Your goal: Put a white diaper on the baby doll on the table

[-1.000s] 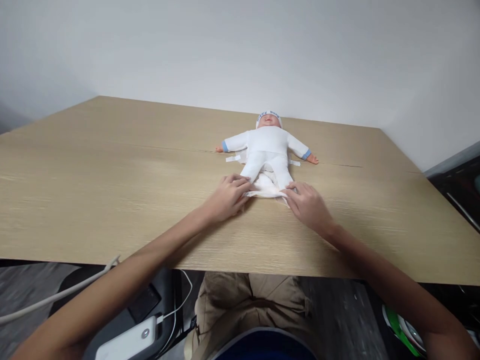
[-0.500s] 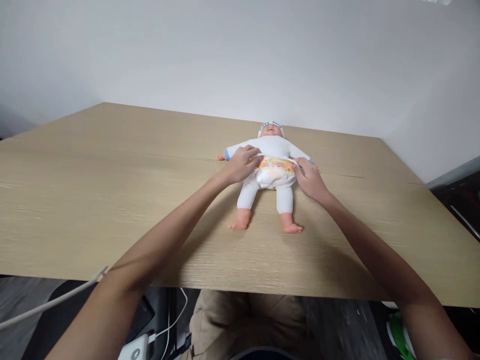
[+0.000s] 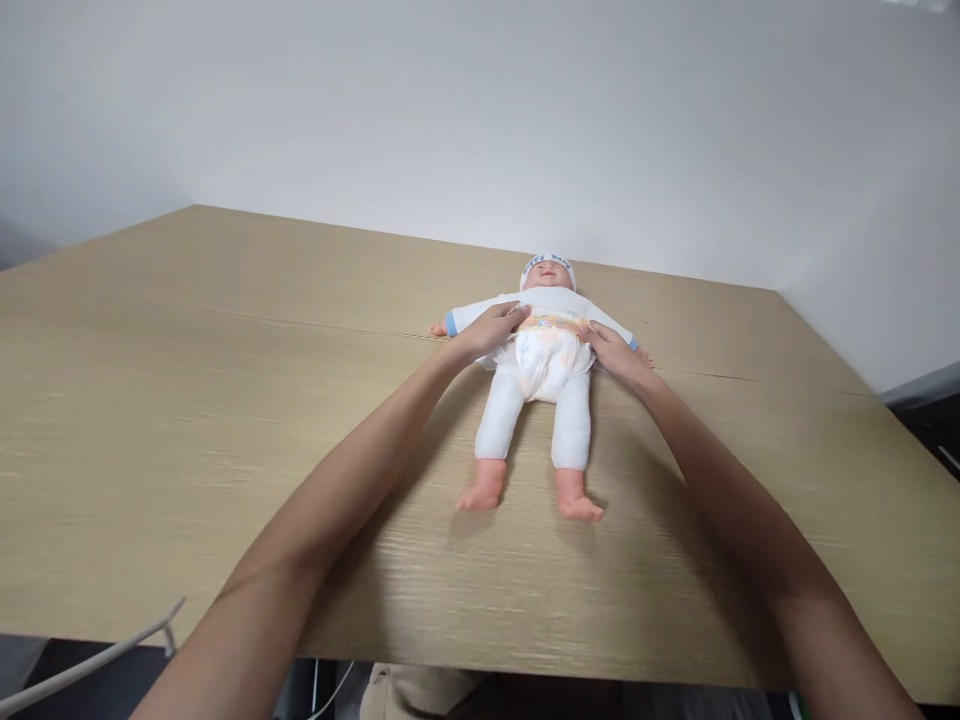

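Note:
A baby doll in a white suit with blue cuffs and a lettered white hat lies on its back, feet toward me. Round its hips is a white diaper with an orange printed waistband. My left hand is closed on the waistband at the left side, thumb and fingers pinched together. On the other side my right hand pinches the same waistband. The fingertips of both hands are partly hidden against the cloth.
The doll rests on a wide light-wood table with a thin seam across it. A pale wall stands behind. A white cable crosses the near left edge, and a dark object stands at the far right.
The view has tipped up, so the doll's legs and the table edge sit lower. The diaper's front looks stretched higher, and both hands keep their grip at the waistband.

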Available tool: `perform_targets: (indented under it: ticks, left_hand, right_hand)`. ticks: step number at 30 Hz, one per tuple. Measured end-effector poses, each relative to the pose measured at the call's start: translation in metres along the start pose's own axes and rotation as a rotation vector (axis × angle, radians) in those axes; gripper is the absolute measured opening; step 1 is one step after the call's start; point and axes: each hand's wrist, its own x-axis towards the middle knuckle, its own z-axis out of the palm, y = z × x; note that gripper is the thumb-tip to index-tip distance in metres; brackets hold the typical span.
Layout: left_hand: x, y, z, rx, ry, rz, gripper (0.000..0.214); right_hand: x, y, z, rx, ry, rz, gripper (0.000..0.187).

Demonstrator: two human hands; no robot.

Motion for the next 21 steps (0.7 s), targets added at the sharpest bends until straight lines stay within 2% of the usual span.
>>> perform_targets:
  ticks: [4, 6, 8, 12, 14, 16, 19, 21]
  left_hand:
    - [-0.001, -0.002, -0.006, -0.07, -0.075, -0.046, 0.051]
    - [-0.001, -0.003, -0.01, -0.135, -0.118, -0.076, 0.053]
    - [0.001, -0.005, -0.012, -0.191, -0.144, -0.098, 0.053]
    - [0.005, -0.014, -0.014, -0.216, -0.145, -0.139, 0.05]
    - [0.005, -0.016, -0.013, -0.226, -0.143, -0.165, 0.049]
    - [0.005, -0.015, -0.013, -0.225, -0.127, -0.181, 0.048]
    - [0.006, -0.015, -0.012, -0.211, -0.101, -0.188, 0.046]
    - [0.007, -0.016, -0.011, -0.215, -0.101, -0.187, 0.046]
  right_hand:
    - [0.004, 0.017, 0.002, 0.141, -0.073, 0.021, 0.059]
    - [0.004, 0.022, -0.004, 0.255, -0.136, 0.066, 0.057]
    - [0.003, 0.024, -0.017, 0.292, -0.193, 0.099, 0.056]
    - [-0.004, 0.018, -0.059, 0.072, -0.233, 0.09, 0.052]
    - [-0.009, 0.009, -0.074, -0.055, -0.173, 0.085, 0.05]
    - [-0.014, -0.004, -0.078, -0.195, -0.021, 0.04, 0.043]
    - [-0.023, -0.031, -0.061, -0.34, 0.219, -0.147, 0.033]
    - [-0.028, -0.048, -0.042, -0.379, 0.255, -0.305, 0.032]
